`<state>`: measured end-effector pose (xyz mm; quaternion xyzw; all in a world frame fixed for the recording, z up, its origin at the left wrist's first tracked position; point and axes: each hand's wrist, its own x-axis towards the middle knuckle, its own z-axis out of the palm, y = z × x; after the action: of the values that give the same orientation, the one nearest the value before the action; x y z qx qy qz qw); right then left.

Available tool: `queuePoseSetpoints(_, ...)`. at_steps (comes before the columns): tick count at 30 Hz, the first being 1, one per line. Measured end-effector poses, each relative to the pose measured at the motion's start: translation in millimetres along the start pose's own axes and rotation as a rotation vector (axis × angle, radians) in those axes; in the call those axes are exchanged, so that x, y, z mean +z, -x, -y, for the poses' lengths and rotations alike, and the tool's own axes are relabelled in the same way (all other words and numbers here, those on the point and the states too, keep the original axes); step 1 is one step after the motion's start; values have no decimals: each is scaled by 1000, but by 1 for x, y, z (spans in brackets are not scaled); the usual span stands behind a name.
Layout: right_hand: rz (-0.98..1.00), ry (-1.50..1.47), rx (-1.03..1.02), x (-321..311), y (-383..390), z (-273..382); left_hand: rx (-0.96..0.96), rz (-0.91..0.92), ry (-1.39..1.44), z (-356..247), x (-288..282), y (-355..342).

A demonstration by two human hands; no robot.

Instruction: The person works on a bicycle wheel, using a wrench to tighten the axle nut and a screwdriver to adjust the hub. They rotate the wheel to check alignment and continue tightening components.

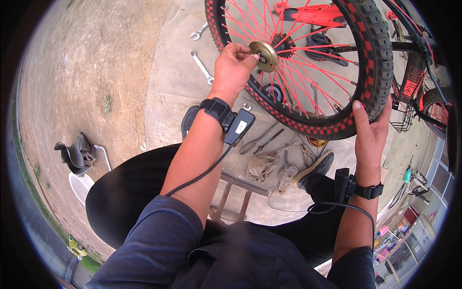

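1. Currently, a large red-spoked bicycle wheel (285, 45) with a black knobbly tyre checked in red is being steadied before the person, above the pale concrete ground (173, 72). At its hub, a brass-coloured round metal disc (269, 53) is being presented toward the person.

2. By the left hand (233, 67), the disc is being worked at: the thumb and fingertips are being held nearly together at its dark centre and left edge. Whether any small part is being pinched between them cannot be told.

3. By the right hand (370, 123), the lower right of the tyre is being clasped, with the thumb being laid along the near side and the fingers being wrapped around the outer tread.

4. As for progress, the spokes are already being held in the rim, while the hub's centre is being handled; work there is therefore being judged unfinished.

5. Whether the wheel is being carried by the black-and-red bicycle frame (411, 72) at the right cannot be told.

6. No spanner is being used: a silver open-ended spanner (199, 32) and a silver ring-ended spanner (202, 68) are lying left of the wheel, while a crumpled beige cloth (262, 166) is lying below it.
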<state>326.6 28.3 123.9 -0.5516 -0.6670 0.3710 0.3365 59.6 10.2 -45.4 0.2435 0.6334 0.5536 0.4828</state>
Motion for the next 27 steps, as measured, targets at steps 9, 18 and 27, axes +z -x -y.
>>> queuePoseSetpoints(9, -7, 19, 12, -1, -1, -1, -32, 11, 79, 5, -4, 0)
queuePoseSetpoints(18, -35, 156, 69, -1, -2, 2, -215, -202, 140, 22, -29, -3)
queuePoseSetpoints(27, -52, 114, 44, -2, 1, -6, -211, -465, -40, 41, -82, -55)
